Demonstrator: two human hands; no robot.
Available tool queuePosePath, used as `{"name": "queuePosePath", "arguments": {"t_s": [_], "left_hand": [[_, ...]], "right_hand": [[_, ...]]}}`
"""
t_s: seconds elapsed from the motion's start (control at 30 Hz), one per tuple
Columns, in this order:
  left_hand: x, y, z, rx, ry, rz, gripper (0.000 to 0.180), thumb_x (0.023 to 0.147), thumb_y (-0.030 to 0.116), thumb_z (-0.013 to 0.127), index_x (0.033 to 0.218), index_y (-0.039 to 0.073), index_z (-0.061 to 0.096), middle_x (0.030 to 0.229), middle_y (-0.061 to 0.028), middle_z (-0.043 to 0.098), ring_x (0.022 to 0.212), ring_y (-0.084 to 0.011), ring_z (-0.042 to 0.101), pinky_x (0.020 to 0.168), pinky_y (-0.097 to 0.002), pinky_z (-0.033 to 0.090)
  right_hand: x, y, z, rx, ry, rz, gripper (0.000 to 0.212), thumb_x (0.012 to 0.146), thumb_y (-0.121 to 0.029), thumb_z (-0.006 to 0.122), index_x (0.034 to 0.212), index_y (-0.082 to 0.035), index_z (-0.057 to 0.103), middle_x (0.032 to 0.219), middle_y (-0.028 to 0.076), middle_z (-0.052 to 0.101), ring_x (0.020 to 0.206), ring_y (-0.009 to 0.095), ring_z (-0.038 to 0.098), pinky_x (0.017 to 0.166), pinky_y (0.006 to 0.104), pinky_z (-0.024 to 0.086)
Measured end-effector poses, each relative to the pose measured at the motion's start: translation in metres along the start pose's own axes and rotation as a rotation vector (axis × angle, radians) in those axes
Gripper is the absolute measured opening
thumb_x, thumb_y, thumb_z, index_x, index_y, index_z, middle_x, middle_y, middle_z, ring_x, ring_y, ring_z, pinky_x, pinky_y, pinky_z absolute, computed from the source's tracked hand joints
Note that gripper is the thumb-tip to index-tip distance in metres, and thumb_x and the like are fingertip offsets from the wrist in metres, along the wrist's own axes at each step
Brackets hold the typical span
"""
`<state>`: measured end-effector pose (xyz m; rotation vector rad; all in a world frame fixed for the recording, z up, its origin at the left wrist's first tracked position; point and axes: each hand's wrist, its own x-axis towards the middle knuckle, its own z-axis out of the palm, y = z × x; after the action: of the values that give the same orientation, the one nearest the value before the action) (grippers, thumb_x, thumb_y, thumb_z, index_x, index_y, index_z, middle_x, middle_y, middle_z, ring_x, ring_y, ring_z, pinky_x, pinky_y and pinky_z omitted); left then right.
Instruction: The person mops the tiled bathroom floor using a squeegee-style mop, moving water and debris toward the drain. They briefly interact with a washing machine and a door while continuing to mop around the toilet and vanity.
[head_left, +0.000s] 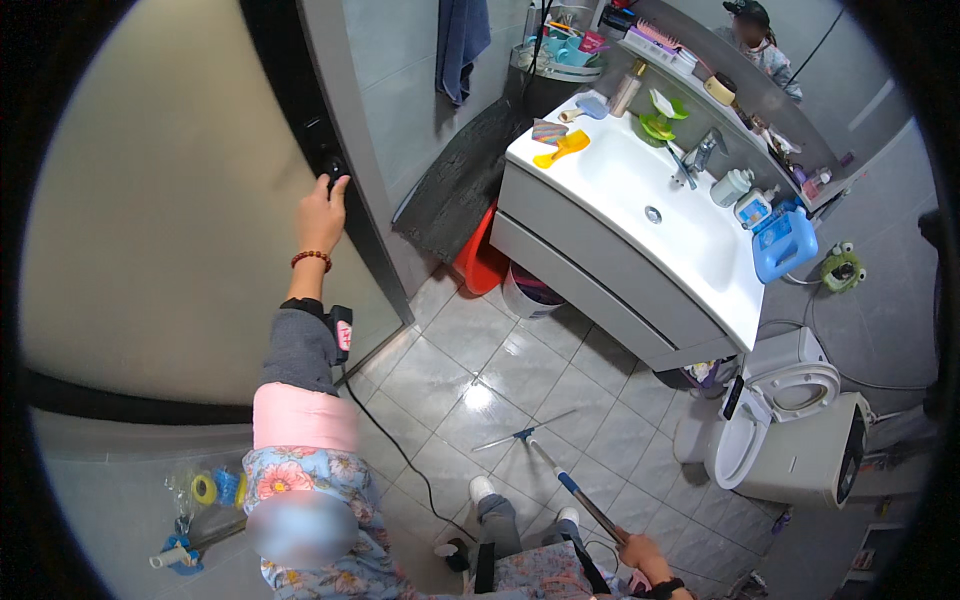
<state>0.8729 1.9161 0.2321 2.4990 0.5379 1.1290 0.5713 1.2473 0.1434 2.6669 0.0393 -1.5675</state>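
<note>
My left hand [321,212] is stretched out to the dark-framed door [170,200]. Its fingers close on the black door handle [334,168], which they partly cover. At the lower right, my right hand [645,556] is wrapped round the upper end of the pole of a floor squeegee [565,479]. The tool slants away from me to the left, its long thin blade lying against the grey tiles beyond my feet.
A vanity with a white basin [690,200] stands ahead, with a red bucket [483,262] beside it. The toilet [740,445] and a washing machine [815,455] are at the right. A black cable [400,450] hangs near my left side.
</note>
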Motion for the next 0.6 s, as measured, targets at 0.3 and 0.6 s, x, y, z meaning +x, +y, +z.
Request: {"name": "queuePosePath", "arguments": {"t_s": [0.3, 0.6], "left_hand": [[0.038, -0.033, 0.012, 0.123, -0.129, -0.138, 0.056, 0.085, 0.051, 0.037, 0.109, 0.003, 0.052, 0.077, -0.0226, 0.059, 0.073, -0.0389, 0.056, 0.061, -0.0437, 0.045], [0.060, -0.045, 0.013, 0.117, -0.180, -0.192, 0.057, 0.086, 0.048, 0.037, 0.112, 0.000, 0.049, 0.086, -0.0249, 0.058, 0.082, -0.0394, 0.055, 0.070, -0.0426, 0.044]], "right_hand": [[0.000, -0.007, -0.003, 0.085, -0.001, -0.001, 0.054, 0.076, -0.025, 0.049, 0.128, -0.020, 0.034, 0.087, 0.024, 0.058, 0.081, 0.039, 0.055, 0.072, 0.0451, 0.045], [0.003, -0.006, -0.014, 0.119, -0.046, 0.020, 0.053, 0.077, -0.028, 0.050, 0.127, -0.020, 0.036, 0.086, 0.026, 0.057, 0.084, 0.040, 0.055, 0.074, 0.0443, 0.044]]}}
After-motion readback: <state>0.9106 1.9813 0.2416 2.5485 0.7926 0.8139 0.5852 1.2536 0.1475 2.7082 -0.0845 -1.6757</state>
